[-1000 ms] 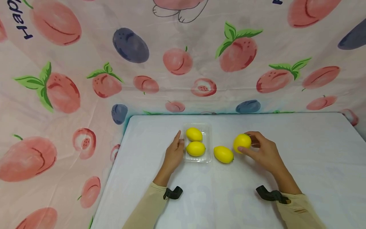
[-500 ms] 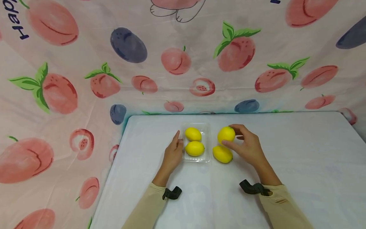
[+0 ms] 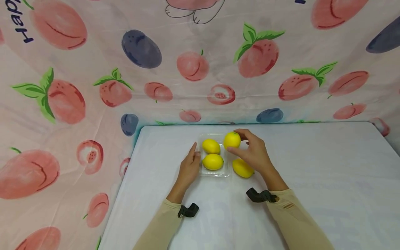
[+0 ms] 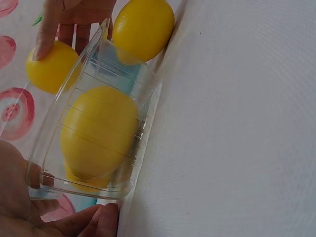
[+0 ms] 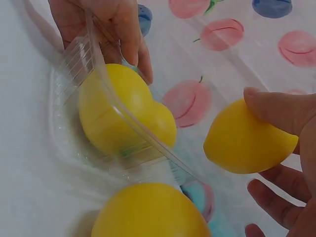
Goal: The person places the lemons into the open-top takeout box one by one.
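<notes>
A clear plastic container (image 3: 222, 173) stands on the white table with two yellow lemons in it, a rear one (image 3: 211, 146) and a front one (image 3: 213, 162). My left hand (image 3: 188, 168) rests against the container's left side, fingers fairly straight. With thumb and fingers my right hand (image 3: 253, 152) pinches a third lemon (image 3: 232, 140) above the container's right rim. The right wrist view shows that held lemon (image 5: 247, 140) from the side, thumb on top. Another lemon (image 3: 243, 168) lies on the table just right of the container, below the right hand.
White cloth covers the table (image 3: 328, 173). A fruit-printed curtain (image 3: 218, 62) hangs behind it and along the left. Black wrist mounts (image 3: 189, 210) sit at both sleeve cuffs.
My right hand has carried its lemon leftward and slightly away from me, from right of the loose lemon to over the container's right rim. The left hand stays at the container.
</notes>
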Tool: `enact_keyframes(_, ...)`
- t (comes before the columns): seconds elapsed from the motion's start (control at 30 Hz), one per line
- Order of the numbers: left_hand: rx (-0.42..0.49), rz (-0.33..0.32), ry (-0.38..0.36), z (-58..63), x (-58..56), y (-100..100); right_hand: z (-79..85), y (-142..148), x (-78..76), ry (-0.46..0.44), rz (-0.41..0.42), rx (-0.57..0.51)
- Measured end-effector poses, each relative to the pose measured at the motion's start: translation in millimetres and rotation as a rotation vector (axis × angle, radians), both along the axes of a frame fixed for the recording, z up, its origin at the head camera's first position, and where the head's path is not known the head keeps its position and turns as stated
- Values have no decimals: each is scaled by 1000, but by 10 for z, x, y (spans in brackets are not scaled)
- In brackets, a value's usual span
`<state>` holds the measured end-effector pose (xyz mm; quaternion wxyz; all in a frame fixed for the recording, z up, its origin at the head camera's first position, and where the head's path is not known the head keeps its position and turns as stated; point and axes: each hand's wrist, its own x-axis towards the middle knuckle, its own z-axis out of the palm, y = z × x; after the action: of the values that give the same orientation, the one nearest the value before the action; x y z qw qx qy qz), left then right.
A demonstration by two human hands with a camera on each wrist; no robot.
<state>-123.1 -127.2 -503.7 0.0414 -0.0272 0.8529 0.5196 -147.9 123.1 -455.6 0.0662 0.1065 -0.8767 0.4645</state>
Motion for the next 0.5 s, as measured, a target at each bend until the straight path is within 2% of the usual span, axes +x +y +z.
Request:
enact_keyframes(0.23, 4, -4, -1, -7, 1, -14, 5, -142, -56, -59, -21, 36)
enact_keyframes(0.5, 1, -1, 1, -20, 7, -25, -35, -237, -97, -52, -28, 60)
